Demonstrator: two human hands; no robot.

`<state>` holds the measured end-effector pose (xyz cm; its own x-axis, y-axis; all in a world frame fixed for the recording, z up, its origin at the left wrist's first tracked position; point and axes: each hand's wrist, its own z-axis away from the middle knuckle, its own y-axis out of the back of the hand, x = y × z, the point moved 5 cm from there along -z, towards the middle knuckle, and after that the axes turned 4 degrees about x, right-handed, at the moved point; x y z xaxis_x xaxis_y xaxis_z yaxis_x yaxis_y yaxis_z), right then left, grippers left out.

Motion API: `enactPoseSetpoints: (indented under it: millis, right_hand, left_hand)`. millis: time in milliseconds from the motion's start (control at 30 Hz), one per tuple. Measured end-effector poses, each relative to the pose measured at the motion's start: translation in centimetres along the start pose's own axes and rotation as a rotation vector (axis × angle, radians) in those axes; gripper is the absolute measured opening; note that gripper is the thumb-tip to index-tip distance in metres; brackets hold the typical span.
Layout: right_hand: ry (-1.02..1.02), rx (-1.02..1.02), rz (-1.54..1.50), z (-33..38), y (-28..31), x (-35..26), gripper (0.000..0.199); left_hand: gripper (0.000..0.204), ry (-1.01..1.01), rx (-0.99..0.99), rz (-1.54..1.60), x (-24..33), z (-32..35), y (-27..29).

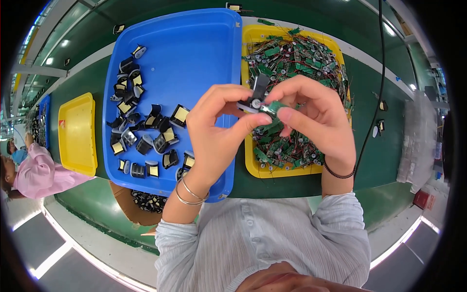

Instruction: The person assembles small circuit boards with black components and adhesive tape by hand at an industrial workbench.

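Above the gap between the two trays, my left hand (214, 114) pinches a small black plastic housing (260, 87) with a round silvery part at its base. My right hand (314, 114) is closed on a small green circuit board (274, 108), its edge against the housing. Both thumbs and forefingers meet round the two parts, so their joint is partly covered. To the left, a blue tray (194, 39) bears several black housings with cream pads (127, 104). Behind my right hand lies a heap of green circuit boards with thin wires (301, 58) in a yellow tray (250, 163).
An unfilled-looking yellow tray (78, 134) stands at the far left. Below the blue tray, a cardboard box (124, 202) holds many small black parts. A black cable (378, 97) hangs at the right. Another person in pink (46, 170) sits at the left along the green bench.
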<state>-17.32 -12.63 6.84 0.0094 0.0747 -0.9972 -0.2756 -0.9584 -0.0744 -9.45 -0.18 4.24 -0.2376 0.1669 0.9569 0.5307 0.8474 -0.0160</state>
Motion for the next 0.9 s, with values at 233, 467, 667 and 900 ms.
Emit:
enactPoseSetpoints:
  millis: [233,467,667,900]
  right_hand:
    - [0.231,0.048,0.217,0.2,-0.2,0.5,0.013]
    - [0.157,0.030,0.130,0.3,-0.2,0.4,0.010]
    - [0.124,0.080,0.070,0.6,-0.3,0.5,0.005]
    - [0.360,0.131,0.197,0.5,-0.5,0.4,0.006]
  left_hand:
    - [0.032,-0.084,0.002,-0.008,0.7,0.3,-0.6]
    - [0.033,-0.118,0.011,-0.040,1.0,0.6,0.2]
    - [0.038,-0.190,-0.043,-0.151,1.2,0.8,0.2]
    - [0.032,-0.230,0.004,-0.195,1.7,1.0,0.1]
